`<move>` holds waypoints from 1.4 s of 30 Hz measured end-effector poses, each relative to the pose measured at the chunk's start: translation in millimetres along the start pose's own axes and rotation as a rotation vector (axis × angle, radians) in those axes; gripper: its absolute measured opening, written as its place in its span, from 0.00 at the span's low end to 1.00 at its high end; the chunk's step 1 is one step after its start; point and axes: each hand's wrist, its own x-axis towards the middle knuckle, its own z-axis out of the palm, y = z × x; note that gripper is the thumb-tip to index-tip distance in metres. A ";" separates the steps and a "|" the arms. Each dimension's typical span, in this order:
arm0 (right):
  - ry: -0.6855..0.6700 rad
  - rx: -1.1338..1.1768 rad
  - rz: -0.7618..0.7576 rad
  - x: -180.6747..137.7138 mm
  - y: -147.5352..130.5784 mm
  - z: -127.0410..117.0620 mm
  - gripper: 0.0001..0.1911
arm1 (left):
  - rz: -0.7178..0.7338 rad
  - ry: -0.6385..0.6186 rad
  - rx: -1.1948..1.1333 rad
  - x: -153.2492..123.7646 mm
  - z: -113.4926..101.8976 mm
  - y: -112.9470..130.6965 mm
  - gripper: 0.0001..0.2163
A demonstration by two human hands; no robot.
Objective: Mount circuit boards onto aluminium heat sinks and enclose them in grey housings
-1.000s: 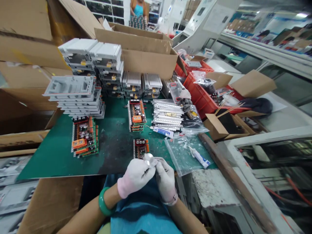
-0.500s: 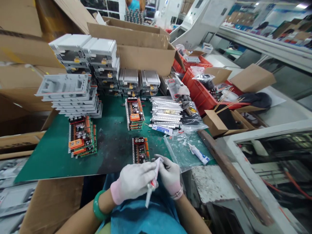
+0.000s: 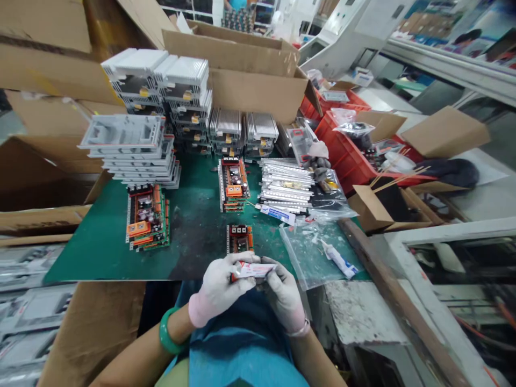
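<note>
Both hands wear white gloves with pink cuffs. Between them, close to the table's front edge, they hold a small white-and-red squeeze tube lying level. My left hand is closed on its left end, fingers above and below it. At the other end, my right hand pinches the tube with greyed fingertips. Just beyond the hands lies a circuit board, its lower part hidden by them. A blue-and-white tube and another tube lie to the right.
Stacked circuit boards and a second stack sit on the green table. Grey plastic housings and finned metal heatsinks are piled behind. White strips, a plastic bag and red crates are rightward.
The tube has turned from a steep tilt, one end pointing down toward me, to level between both hands. My left hand's fingers have shifted around it. The whole view has moved slightly.
</note>
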 end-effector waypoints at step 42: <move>0.031 -0.773 -0.703 37.3 -33.0 33.1 0.12 | 0.394 0.139 0.627 -56.1 20.7 -54.7 0.28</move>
